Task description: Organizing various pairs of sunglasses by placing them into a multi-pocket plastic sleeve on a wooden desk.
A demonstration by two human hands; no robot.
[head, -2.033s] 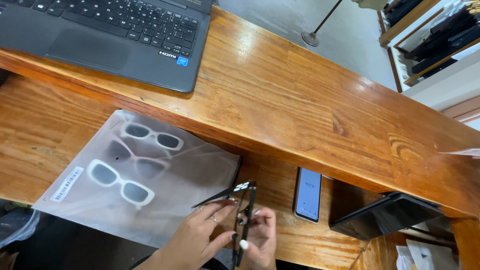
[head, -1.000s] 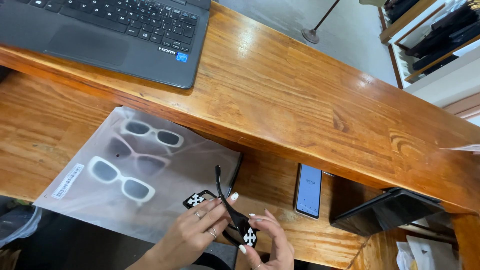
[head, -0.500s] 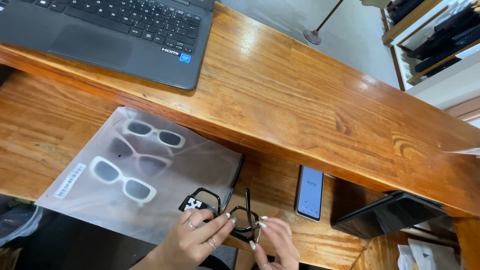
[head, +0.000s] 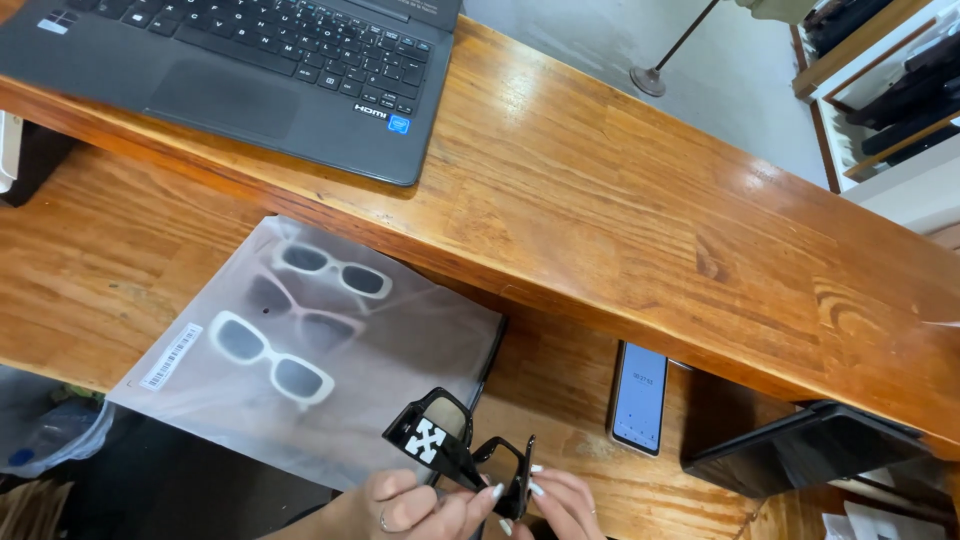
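wooden desk (head: 620,220) spans the view, laptop (head: 250,70) at eleven o'clock, frosted bag of sunglasses (head: 300,350) at eight, phone (head: 640,397) at four. at six, left hand (head: 415,505) and right hand (head: 565,505) pinch black sunglasses (head: 460,450), apparently mid-inspection; turning them calls for a careful grip.

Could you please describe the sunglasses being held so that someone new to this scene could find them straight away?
Start at the lower wooden desk shelf, below the laptop, and go to its near edge by the frosted plastic bag. There the left hand and right hand hold the black sunglasses. Unlike the pale pairs in the bag, they are black, unbagged, with a white cross mark on one arm.
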